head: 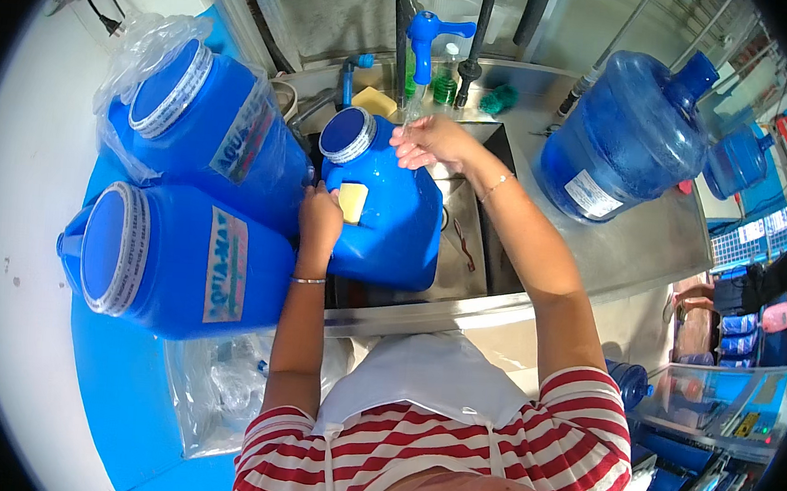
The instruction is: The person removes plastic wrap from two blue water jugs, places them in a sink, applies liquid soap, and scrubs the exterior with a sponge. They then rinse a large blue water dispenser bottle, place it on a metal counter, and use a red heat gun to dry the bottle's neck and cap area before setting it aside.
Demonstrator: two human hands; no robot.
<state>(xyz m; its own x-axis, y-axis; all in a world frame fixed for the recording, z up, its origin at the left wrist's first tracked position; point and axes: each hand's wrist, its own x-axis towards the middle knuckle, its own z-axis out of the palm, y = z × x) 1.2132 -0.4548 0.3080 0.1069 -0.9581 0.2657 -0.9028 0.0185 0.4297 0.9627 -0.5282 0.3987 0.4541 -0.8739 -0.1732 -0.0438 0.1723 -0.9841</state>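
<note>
A blue plastic jug (394, 239) with a capped mouth stands tilted in the stainless steel sink (460, 264). My left hand (321, 216) grips its side at the handle, fingers partly hidden. Beside those fingers, a pale yellow sponge-like block (352, 203) rests against the jug. Water runs from a blue-handled tap (422, 46) onto my right hand (435, 142). That hand is above the jug's shoulder, its fingers loosely bent and apart, with nothing seen in them. A white printed band circles the jug's blue cap (348, 135).
Two more blue jugs, one in clear plastic wrap (237, 125) and one bare (180, 265), crowd the left. A large translucent water bottle (620, 138) stands on the right counter. Behind the sink are a yellow sponge (375, 100), a green scrubber (498, 100) and a green-liquid bottle (446, 78).
</note>
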